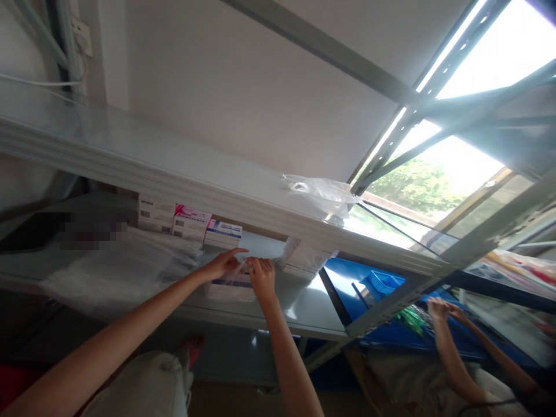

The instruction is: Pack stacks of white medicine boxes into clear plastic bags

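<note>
My left hand point(223, 264) and my right hand point(262, 277) meet over the lower shelf. Their fingers pinch a thin piece of clear plastic film point(241, 266), whose full shape is blurred. Just under my hands lies a white and blue box point(230, 289), partly covered by them. Behind stand a white box point(155, 213), a pink and white box point(190, 225) and another white and blue box point(223, 234), side by side. Right of my right hand sits a plastic-wrapped white pack point(305, 258). To the left, clear plastic bags point(125, 269) lie spread on the shelf.
An upper shelf point(182, 174) with a crumpled clear bag point(324, 191) on it runs above my hands. A metal upright point(391, 304) stands at the right. Beyond it, a co-worker's hands point(443, 308) work near green strands point(412, 319) and a blue bin point(382, 282).
</note>
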`<state>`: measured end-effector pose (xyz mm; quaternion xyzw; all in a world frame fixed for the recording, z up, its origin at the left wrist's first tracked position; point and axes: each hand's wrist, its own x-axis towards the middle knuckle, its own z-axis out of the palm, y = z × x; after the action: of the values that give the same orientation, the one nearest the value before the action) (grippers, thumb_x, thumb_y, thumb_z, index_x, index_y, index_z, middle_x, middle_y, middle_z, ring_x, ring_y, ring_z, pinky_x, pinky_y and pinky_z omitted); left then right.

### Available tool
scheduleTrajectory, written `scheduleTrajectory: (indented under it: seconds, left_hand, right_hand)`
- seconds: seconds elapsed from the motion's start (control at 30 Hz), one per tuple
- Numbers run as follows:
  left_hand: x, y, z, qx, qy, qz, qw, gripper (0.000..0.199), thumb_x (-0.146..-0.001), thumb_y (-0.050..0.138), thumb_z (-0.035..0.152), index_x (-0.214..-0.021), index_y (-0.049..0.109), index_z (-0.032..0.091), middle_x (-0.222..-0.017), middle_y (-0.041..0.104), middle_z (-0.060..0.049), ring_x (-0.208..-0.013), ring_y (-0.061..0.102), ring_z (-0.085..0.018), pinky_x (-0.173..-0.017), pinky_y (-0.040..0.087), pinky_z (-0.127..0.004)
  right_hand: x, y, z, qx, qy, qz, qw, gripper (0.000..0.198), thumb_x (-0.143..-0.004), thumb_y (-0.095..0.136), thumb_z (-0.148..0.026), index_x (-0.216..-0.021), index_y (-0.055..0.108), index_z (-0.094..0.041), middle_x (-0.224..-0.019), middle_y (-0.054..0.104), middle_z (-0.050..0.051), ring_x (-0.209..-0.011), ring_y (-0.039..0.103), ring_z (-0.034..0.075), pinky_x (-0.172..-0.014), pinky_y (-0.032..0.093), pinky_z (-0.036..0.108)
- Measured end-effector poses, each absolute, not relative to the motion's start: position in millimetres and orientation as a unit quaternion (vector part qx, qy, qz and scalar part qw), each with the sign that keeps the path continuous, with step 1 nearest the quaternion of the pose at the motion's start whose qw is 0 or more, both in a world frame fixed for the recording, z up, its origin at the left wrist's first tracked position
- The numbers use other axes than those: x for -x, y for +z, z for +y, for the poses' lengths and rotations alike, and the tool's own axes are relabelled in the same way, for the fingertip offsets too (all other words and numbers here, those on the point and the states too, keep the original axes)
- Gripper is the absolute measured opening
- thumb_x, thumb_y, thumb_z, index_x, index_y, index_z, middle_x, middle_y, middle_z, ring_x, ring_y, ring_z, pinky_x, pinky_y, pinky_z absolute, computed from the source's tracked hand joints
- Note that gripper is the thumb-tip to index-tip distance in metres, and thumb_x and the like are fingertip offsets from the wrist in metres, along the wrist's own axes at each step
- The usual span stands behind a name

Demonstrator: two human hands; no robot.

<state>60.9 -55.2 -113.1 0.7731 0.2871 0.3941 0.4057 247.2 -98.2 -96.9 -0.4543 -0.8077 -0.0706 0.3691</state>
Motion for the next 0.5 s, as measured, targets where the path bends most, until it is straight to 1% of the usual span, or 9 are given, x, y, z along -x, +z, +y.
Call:
scheduleTrajectory:
  seconds: [0.07, 0.1, 0.13, 0.23, 0.3, 0.37, 0.43, 0.5]
  left_hand:
    - [-64, -110, -55, -0.783, 0.401, 0.302, 0.366, 0.026, -0.079, 0.055, 0.03, -0.097, 0.068, 0.016, -0.079, 0.069, -0.004, -0.074, 0.062, -0.018, -0.073, 0.046, -0.028]
    - [-64, -109, -56, -0.786, 0.409, 0.314, 0.342, 0.02, -0.08, 0.055, 0.028, -0.087, 0.069, 0.015, -0.079, 0.07, -0.005, -0.077, 0.062, -0.019, -0.075, 0.046, -0.029]
    - [-65, -107, -56, -0.788, 0.414, 0.325, 0.318, 0.019, -0.081, 0.054, 0.026, -0.08, 0.069, 0.015, -0.08, 0.07, -0.006, -0.079, 0.063, -0.02, -0.076, 0.046, -0.03]
    - [-59, -100, -57, -0.813, 0.409, 0.35, 0.223, 0.018, -0.084, 0.053, 0.02, -0.08, 0.07, 0.015, -0.083, 0.071, -0.007, -0.083, 0.063, -0.02, -0.081, 0.045, -0.032]
    - [-50, -95, -61, -0.842, 0.384, 0.363, 0.111, 0.017, -0.085, 0.053, 0.015, -0.08, 0.069, 0.017, -0.086, 0.069, -0.006, -0.086, 0.061, -0.02, -0.084, 0.044, -0.033]
    - [-37, -90, -66, -0.868, 0.336, 0.365, -0.013, 0.017, -0.084, 0.054, 0.01, -0.08, 0.069, 0.017, -0.088, 0.066, -0.006, -0.089, 0.059, -0.02, -0.087, 0.042, -0.036]
    - [-24, -87, -72, -0.891, 0.271, 0.349, -0.109, 0.018, -0.084, 0.054, 0.007, -0.082, 0.068, 0.018, -0.093, 0.065, -0.006, -0.092, 0.056, -0.021, -0.088, 0.04, -0.036]
    - [-12, -89, -78, -0.907, 0.208, 0.326, -0.167, 0.019, -0.084, 0.053, 0.005, -0.086, 0.068, 0.017, -0.097, 0.065, -0.007, -0.094, 0.054, -0.022, -0.09, 0.039, -0.036]
  right_hand:
    - [-246, -96, -99, 0.455, -0.083, -0.806, 0.368, 0.028, -0.096, 0.043, -0.029, -0.083, 0.066, -0.023, -0.076, 0.069, 0.007, -0.072, 0.059, 0.022, -0.074, 0.036, 0.035]
    - [-246, -95, -99, 0.458, -0.086, -0.804, 0.37, 0.027, -0.096, 0.044, -0.029, -0.082, 0.066, -0.023, -0.075, 0.07, 0.007, -0.072, 0.059, 0.022, -0.074, 0.035, 0.035]
    - [-246, -95, -100, 0.462, -0.086, -0.8, 0.374, 0.026, -0.096, 0.045, -0.029, -0.081, 0.066, -0.023, -0.075, 0.07, 0.007, -0.073, 0.059, 0.022, -0.074, 0.035, 0.035]
    - [-247, -94, -101, 0.475, -0.082, -0.782, 0.395, 0.023, -0.094, 0.05, -0.025, -0.077, 0.066, -0.023, -0.079, 0.072, 0.005, -0.076, 0.061, 0.02, -0.076, 0.035, 0.034]
    - [-250, -96, -103, 0.495, -0.075, -0.759, 0.417, 0.022, -0.092, 0.053, -0.022, -0.075, 0.066, -0.022, -0.083, 0.073, 0.003, -0.079, 0.062, 0.018, -0.08, 0.034, 0.033]
    - [-255, -100, -105, 0.528, -0.07, -0.73, 0.427, 0.02, -0.09, 0.057, -0.019, -0.072, 0.066, -0.021, -0.081, 0.073, 0.001, -0.08, 0.062, 0.017, -0.084, 0.033, 0.032]
    - [-262, -104, -109, 0.563, -0.074, -0.712, 0.413, 0.018, -0.087, 0.062, -0.019, -0.07, 0.067, -0.021, -0.076, 0.072, -0.001, -0.082, 0.062, 0.018, -0.086, 0.031, 0.033]
    - [-268, -109, -115, 0.59, -0.082, -0.707, 0.381, 0.016, -0.085, 0.066, -0.022, -0.069, 0.067, -0.022, -0.074, 0.072, -0.001, -0.086, 0.06, 0.02, -0.087, 0.03, 0.034]
